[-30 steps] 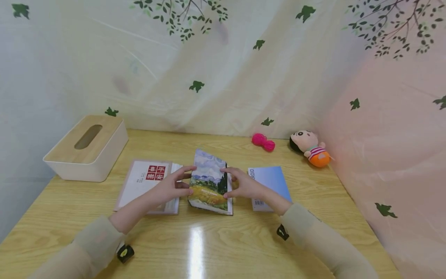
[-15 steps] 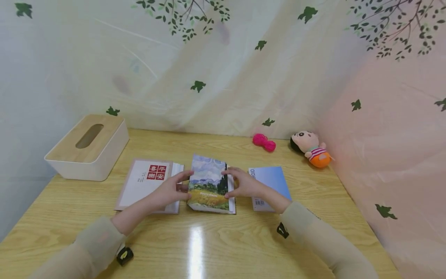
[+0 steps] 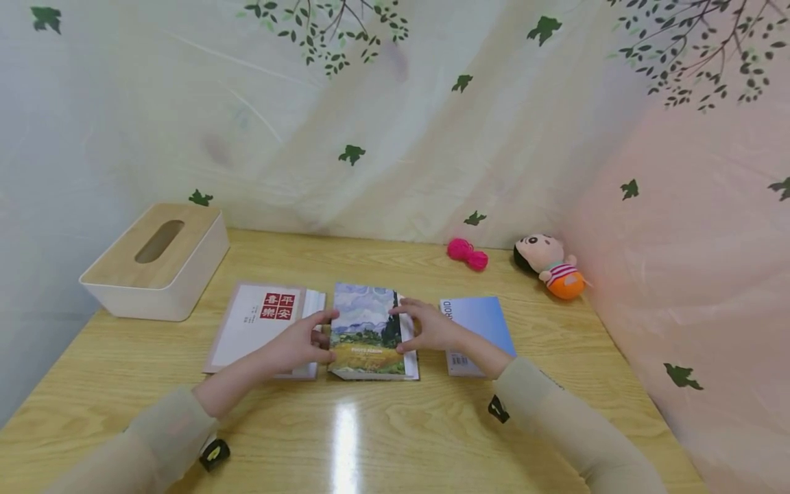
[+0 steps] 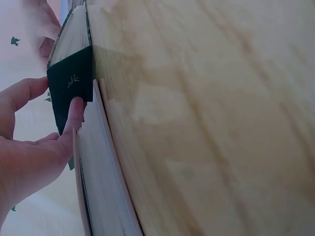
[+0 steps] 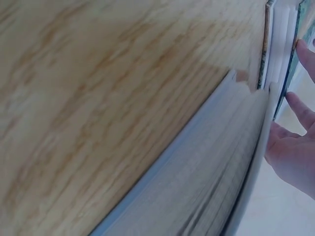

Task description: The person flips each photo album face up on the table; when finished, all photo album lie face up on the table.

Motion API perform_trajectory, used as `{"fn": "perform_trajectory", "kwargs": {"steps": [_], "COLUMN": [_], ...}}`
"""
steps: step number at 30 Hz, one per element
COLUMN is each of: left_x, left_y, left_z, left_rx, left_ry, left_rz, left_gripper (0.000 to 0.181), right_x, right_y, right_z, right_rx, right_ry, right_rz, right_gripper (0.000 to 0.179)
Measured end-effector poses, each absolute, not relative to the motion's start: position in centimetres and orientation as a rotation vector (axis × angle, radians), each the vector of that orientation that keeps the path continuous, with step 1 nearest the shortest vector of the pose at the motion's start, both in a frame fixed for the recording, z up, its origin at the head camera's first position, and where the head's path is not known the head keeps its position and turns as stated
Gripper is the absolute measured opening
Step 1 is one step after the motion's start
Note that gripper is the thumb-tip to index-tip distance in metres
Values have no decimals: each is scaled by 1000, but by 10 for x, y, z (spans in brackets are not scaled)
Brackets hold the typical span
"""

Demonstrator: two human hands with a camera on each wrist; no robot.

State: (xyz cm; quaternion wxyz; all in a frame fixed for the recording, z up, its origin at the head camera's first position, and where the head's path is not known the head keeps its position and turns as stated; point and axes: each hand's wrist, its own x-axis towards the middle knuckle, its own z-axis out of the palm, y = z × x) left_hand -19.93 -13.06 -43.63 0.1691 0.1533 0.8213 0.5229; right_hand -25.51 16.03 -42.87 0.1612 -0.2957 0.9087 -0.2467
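Observation:
A photo album [image 3: 364, 333] with a painted landscape cover lies on the wooden table in the head view. My left hand [image 3: 302, 339] is at its left side; in the left wrist view the thumb presses the dark green spine [image 4: 69, 81] and the index finger touches the spine's upper edge. On the opposite side, my right hand [image 3: 432, 328] touches the cover's right edge with spread fingertips. Under my left forearm lies a white book [image 3: 247, 322] with red square characters. A blue book [image 3: 484, 322] is partly hidden by my right hand and forearm.
A white tissue box [image 3: 154, 264] with a wooden lid stands at the back left. Pink yarn [image 3: 467, 254] lies near the rear edge, and a plush doll [image 3: 552, 267] lies at the back right. Printed cloth [image 3: 395, 192] hangs behind the table [image 3: 395, 439].
The album was tilted up between both hands; its cover has come down and it now lies flatter. Its top has shifted slightly left. Both hands have stayed at its sides.

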Motion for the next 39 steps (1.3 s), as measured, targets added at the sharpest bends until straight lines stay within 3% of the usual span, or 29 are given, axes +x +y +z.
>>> {"fn": "perform_trajectory", "kwargs": {"steps": [20,39], "left_x": [-187,-201], "left_y": [-101,-20], "left_z": [-390,-384], "left_rx": [589,782], "left_ry": [2688,2515], "left_rz": [1177,1140], "left_gripper": [84,88], "right_x": [-247,-257], "right_y": [214,301], "right_z": [-376,-361], "right_rx": [-884,-527], "right_ry": [2620,2810], "right_rz": [-899,-992], "right_gripper": [71,71]}}
